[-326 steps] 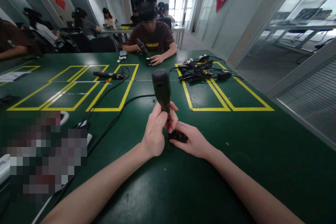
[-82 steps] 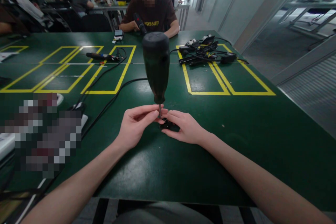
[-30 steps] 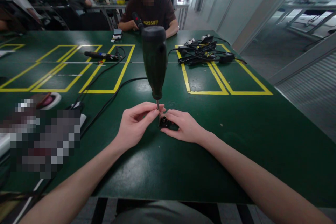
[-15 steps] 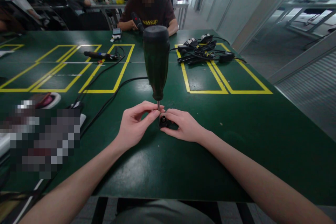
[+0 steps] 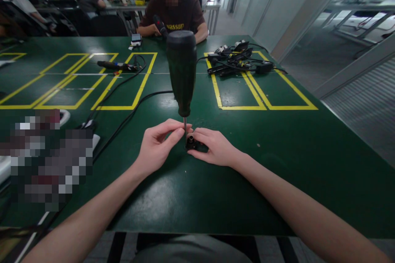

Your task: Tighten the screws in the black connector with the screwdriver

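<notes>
Green tabletop (image 5: 222, 201), screwdriver (image 5: 182, 72) (upright, dark-handled) in the left hand (image 5: 159, 146)

The left forearm (image 5: 101, 201) is angled up from the lower left corner, and the left hand (image 5: 159, 146) is held just left of the frame's centre, thumb and fingertips pinched together. The right forearm (image 5: 286, 191) is slanted in from the lower right. The right hand (image 5: 216, 148) is set near the centre, palm downward, its fingers curved and its thumb extended leftward below them. Both forearms are bared.
</notes>
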`<state>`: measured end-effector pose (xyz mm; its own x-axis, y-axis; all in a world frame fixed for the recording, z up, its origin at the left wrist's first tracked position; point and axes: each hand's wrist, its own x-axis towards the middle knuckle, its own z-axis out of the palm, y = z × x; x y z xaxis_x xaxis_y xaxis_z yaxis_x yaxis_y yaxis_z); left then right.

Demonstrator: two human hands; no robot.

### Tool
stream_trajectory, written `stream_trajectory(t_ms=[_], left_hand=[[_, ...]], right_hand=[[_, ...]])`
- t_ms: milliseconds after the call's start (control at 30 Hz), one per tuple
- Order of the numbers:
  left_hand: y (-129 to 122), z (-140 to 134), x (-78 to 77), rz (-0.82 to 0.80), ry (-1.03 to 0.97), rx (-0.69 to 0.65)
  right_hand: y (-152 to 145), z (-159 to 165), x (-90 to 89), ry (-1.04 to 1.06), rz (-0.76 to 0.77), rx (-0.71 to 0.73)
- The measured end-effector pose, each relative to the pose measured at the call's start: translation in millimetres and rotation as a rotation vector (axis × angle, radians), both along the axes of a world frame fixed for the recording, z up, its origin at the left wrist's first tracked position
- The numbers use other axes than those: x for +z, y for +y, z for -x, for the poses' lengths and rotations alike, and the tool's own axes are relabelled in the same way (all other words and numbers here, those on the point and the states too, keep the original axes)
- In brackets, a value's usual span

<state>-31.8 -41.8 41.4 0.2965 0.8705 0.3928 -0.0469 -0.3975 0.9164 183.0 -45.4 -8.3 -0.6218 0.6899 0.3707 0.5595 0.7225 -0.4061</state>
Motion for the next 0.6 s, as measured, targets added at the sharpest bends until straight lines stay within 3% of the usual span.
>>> stream_trajectory(t_ms=[600], left_hand=[[6.0,2.9,-5.6,0.076,0.047,-0.02]], right_hand=[[1.0,-0.4,-1.0,0.008,-0.014,0.005]])
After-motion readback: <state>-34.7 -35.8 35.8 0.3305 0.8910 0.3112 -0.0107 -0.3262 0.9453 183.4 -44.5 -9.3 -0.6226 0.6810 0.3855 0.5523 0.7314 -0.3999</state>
